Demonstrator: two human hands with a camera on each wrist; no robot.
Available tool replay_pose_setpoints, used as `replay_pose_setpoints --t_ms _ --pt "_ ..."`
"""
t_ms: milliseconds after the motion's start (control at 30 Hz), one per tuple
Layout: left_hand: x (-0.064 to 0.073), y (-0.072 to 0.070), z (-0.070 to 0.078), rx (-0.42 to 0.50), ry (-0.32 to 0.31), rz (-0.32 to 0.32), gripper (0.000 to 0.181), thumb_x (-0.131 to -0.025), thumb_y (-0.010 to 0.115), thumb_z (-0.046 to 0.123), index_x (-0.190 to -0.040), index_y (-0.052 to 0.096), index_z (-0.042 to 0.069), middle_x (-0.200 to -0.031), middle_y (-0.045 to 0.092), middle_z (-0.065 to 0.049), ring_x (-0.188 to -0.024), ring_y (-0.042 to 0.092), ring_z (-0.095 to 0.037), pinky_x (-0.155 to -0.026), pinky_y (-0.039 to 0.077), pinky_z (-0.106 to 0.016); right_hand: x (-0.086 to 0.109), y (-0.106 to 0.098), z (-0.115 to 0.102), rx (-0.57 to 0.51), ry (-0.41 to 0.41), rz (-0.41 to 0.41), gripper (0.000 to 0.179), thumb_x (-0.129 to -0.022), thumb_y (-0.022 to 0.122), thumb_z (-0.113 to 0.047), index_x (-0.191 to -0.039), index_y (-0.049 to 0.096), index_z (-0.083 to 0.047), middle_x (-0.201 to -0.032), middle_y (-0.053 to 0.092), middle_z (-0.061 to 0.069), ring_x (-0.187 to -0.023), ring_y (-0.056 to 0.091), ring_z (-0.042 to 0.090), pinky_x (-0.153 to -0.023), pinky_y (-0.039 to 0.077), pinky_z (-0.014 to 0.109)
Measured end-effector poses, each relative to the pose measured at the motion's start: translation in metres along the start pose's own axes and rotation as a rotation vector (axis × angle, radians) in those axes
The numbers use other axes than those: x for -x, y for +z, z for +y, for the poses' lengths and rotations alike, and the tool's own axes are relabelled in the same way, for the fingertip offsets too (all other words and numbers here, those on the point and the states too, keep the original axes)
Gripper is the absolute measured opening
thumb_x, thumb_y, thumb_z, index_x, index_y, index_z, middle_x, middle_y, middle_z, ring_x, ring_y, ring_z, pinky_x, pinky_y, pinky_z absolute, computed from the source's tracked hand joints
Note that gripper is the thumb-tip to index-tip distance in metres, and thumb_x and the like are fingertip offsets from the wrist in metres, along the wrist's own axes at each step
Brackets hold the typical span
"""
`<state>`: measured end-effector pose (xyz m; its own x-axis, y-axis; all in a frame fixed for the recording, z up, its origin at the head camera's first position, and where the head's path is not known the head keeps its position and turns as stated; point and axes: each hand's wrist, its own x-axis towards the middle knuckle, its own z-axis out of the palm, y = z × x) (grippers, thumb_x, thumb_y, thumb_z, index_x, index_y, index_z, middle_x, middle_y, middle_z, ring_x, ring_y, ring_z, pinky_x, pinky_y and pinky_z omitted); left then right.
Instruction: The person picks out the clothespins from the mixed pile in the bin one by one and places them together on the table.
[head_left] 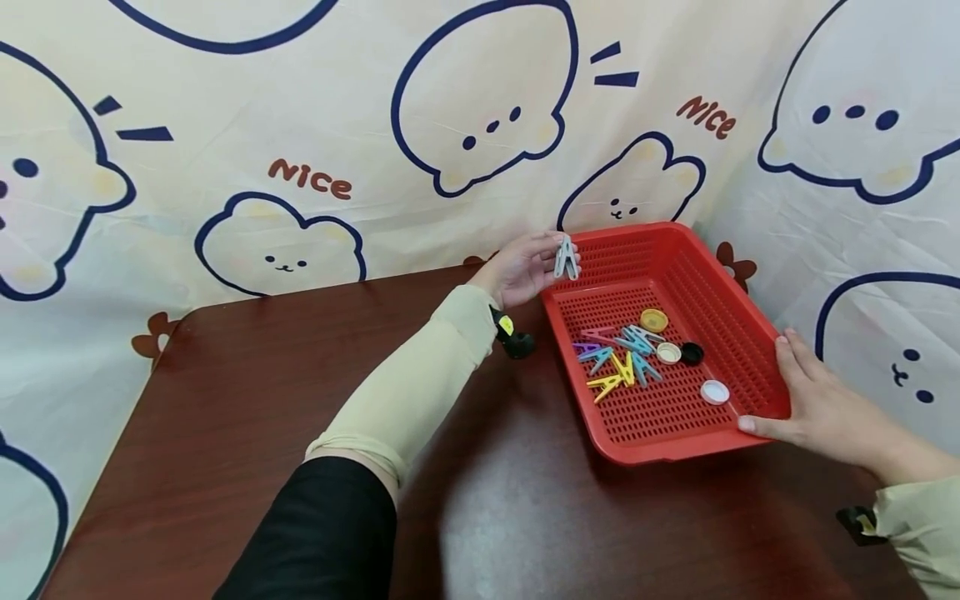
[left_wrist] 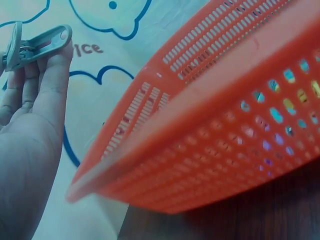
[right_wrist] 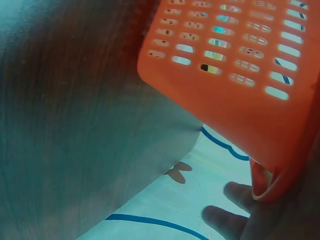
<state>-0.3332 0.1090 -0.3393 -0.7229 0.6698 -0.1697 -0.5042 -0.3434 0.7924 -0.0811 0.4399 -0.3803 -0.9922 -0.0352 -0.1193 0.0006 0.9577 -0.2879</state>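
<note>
A light grey clothespin (head_left: pixel 566 259) is held at the fingertips of the left hand (head_left: pixel 525 268), above the far left corner of a red plastic basket (head_left: pixel 720 317). The left wrist view shows the same clothespin (left_wrist: pixel 37 47) across the fingers; the thumb is hardly visible there. With thumb and fingers spread around the near right corner, the right hand (head_left: pixel 832 408) grips the basket's rim. Inside the basket lie blue clothespins (head_left: pixel 637 340), yellow clothespins (head_left: pixel 618 375), a purple one (head_left: pixel 587 347) and a pink one (head_left: pixel 597 334).
Round caps lie in the basket too: a yellow cap (head_left: pixel 654 320), a black cap (head_left: pixel 692 353), a cream cap (head_left: pixel 668 353) and a white cap (head_left: pixel 715 392). The dark brown table (head_left: pixel 300 375) extends left of the basket. A cartoon-printed cloth (head_left: pixel 465 217) hangs behind and at the right.
</note>
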Motion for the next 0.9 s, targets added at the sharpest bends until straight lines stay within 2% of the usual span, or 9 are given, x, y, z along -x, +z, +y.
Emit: replay_pose_setpoints --t_ms 133,233,400,533,633,700,833,900 --pt "0.010 -0.013 0.002 0.016 0.021 0.021 0.013 -0.109 0.051 0.010 -0.110 0.062 0.003 -0.104 0.065 -0.011 -0.092 0.064 -0.021 -0.096 0.055 -0.036 0.000 -0.001 0.001 -0.019 -0.008 -0.014 0.133 -0.083 0.083 -0.049 -0.153 -0.008 0.018 -0.158 -0.005 0.044 -0.134 0.021 0.067 -0.097 0.034 0.080" --pt "0.020 -0.025 0.005 0.029 0.051 0.030 0.016 -0.110 0.049 0.009 -0.105 0.063 0.002 -0.098 0.066 -0.011 -0.090 0.064 -0.022 -0.080 0.059 -0.030 -0.001 -0.003 0.000 -0.028 -0.002 -0.016 0.134 -0.083 0.083 -0.049 -0.153 -0.008 0.018 -0.158 -0.004 0.045 -0.133 0.021 0.067 -0.096 0.034 0.080" --pt "0.035 -0.051 0.005 0.021 0.063 0.055 0.019 -0.110 0.050 0.009 -0.100 0.064 0.002 -0.096 0.065 -0.012 -0.089 0.065 -0.022 -0.081 0.058 -0.031 -0.003 -0.004 -0.003 -0.017 0.025 -0.012 0.135 -0.082 0.083 -0.051 -0.153 -0.009 0.018 -0.156 -0.003 0.046 -0.130 0.024 0.067 -0.093 0.036 0.080" --pt "0.046 -0.074 -0.003 -0.036 0.022 0.111 0.018 -0.110 0.049 0.007 -0.098 0.062 0.001 -0.094 0.064 -0.012 -0.087 0.065 -0.021 -0.081 0.059 -0.033 -0.003 -0.005 -0.004 -0.010 0.042 -0.023 0.136 -0.082 0.082 -0.053 -0.153 -0.009 0.017 -0.156 -0.004 0.046 -0.130 0.023 0.067 -0.092 0.038 0.080" --pt "0.053 -0.090 -0.013 -0.080 -0.013 0.156 0.015 -0.110 0.046 0.005 -0.103 0.058 -0.001 -0.092 0.064 -0.012 -0.085 0.065 -0.022 -0.078 0.059 -0.032 -0.003 -0.005 -0.005 -0.008 0.055 -0.027 0.137 -0.081 0.082 -0.053 -0.153 -0.010 0.016 -0.156 -0.004 0.046 -0.130 0.021 0.067 -0.091 0.038 0.080" --pt "0.056 -0.097 -0.019 -0.112 -0.031 0.184 0.013 -0.110 0.046 0.006 -0.112 0.055 -0.004 -0.094 0.063 -0.012 -0.086 0.065 -0.022 -0.077 0.058 -0.031 -0.002 -0.005 -0.004 -0.004 0.059 -0.027 0.137 -0.081 0.083 -0.053 -0.153 -0.011 0.017 -0.156 -0.004 0.046 -0.131 0.021 0.067 -0.092 0.037 0.081" --pt "0.060 -0.103 -0.030 -0.193 -0.068 0.230 0.027 -0.111 0.046 0.008 -0.131 0.048 -0.010 -0.099 0.062 -0.012 -0.091 0.065 -0.022 -0.076 0.057 -0.029 -0.002 -0.003 -0.004 -0.007 0.063 -0.030 0.137 -0.082 0.082 -0.054 -0.153 -0.011 0.016 -0.156 -0.005 0.046 -0.131 0.021 0.067 -0.093 0.036 0.081" --pt "0.062 -0.105 -0.033 -0.209 -0.080 0.253 0.027 -0.111 0.047 0.008 -0.131 0.049 -0.009 -0.099 0.062 -0.012 -0.091 0.064 -0.021 -0.076 0.057 -0.029 -0.001 -0.002 -0.003 -0.006 0.062 -0.028 0.137 -0.082 0.082 -0.055 -0.153 -0.011 0.016 -0.156 -0.005 0.046 -0.131 0.021 0.068 -0.094 0.035 0.081"
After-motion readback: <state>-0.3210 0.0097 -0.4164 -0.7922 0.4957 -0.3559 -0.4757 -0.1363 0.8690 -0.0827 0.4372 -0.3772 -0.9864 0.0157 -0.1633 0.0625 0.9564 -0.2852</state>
